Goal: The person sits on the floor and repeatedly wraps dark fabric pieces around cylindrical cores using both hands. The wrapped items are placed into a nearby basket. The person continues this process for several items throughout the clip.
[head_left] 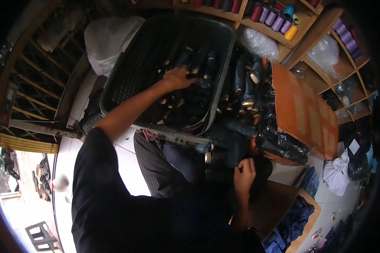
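Observation:
My left hand (pixel 179 79) reaches into a large dark plastic basket (pixel 128 78), fingers spread above bundles of dark denim with pale tan tags or bands (pixel 207 76). It seems to touch the bundles but grips none that I can see. Close to my lap, my right hand (pixel 245 172) is closed with its fingers curled; whether anything small is in it cannot be made out. A folded piece of dark denim (pixel 234 149) lies just beyond that hand. More denim bundles with tan tags (pixel 248 102) are stacked between the basket and an orange-brown taped carton (pixel 302 111).
Wooden shelves with thread cones (pixel 274 20) stand at the back right. A white plastic bag (pixel 107 42) sits left of the basket. An open carton with blue cloth (pixel 293 221) is at my lower right, near a white tied sack (pixel 337 173). A folding metal gate (pixel 38 80) stands left.

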A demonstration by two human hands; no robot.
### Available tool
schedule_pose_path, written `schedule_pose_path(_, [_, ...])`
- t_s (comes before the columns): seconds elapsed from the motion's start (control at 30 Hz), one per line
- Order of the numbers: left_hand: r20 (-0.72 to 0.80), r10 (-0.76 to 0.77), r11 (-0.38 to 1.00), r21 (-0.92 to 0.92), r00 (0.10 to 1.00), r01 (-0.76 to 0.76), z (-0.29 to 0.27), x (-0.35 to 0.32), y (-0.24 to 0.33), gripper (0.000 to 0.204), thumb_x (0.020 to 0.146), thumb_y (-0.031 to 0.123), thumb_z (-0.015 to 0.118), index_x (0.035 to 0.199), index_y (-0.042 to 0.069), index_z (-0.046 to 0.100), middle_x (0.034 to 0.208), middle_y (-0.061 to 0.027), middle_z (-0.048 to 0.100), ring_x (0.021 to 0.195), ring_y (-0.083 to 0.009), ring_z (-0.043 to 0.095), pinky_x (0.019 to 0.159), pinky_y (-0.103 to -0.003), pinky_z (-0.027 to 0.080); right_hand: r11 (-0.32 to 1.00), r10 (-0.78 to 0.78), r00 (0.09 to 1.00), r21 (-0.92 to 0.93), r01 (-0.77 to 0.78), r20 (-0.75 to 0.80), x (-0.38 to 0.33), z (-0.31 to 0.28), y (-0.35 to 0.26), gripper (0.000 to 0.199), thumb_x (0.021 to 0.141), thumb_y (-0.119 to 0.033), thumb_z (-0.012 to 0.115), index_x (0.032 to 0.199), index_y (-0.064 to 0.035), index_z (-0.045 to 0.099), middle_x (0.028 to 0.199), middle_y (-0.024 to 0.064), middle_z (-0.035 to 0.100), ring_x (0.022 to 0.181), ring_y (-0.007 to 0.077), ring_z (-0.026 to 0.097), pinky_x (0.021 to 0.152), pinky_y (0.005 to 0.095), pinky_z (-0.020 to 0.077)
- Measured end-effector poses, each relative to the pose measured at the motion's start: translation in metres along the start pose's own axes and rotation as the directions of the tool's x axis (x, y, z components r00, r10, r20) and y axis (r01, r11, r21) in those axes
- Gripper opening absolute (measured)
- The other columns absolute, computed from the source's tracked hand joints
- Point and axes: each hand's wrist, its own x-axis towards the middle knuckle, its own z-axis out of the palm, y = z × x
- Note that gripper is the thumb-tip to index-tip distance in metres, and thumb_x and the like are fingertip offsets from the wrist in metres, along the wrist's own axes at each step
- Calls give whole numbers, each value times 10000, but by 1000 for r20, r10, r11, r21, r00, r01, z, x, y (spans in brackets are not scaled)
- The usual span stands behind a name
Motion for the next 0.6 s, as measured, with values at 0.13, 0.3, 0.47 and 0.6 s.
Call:
schedule_pose_path(0.13, [271,-104,995,30,957,100,82,44,-108,932,717,651,677,1345,6,435,1292,-214,539,1072,-338,615,923,-465,484,999,-25,960,-34,35,278,-12,18,7,292,664,-34,768,862,-51,554,912,118,520,908,342,540,772,429,454])
schedule_pose_path(0.3, [497,-372,864,-123,784,488,66,45,-65,715,787,523,660,1261,13,493,1212,-197,565,1003,-302,635,829,-444,528,999,42,957,8,-46,288,-25,10,20,363,704,-120,779,1009,-76,588,1035,129,514,1004,337,521,824,464,429])
schedule_pose_path(0.47, [460,-125,608,-665,879,434,12,21,-50,807,690,390,674,1310,-56,413,1218,-199,548,982,-318,622,760,-448,533,988,-32,925,152,-28,378,-2,-15,6,439,706,-172,799,1077,-66,589,1060,125,539,1042,338,520,869,441,427])
schedule_pose_path(0.6, [235,109,300,-934,966,194,-63,-77,46,644,727,307,645,1244,-36,473,1124,-143,565,928,-240,595,832,-328,483,763,-3,916,592,-258,402,4,-12,13,481,776,-260,764,1152,-42,558,1114,112,577,933,252,596,805,369,491])
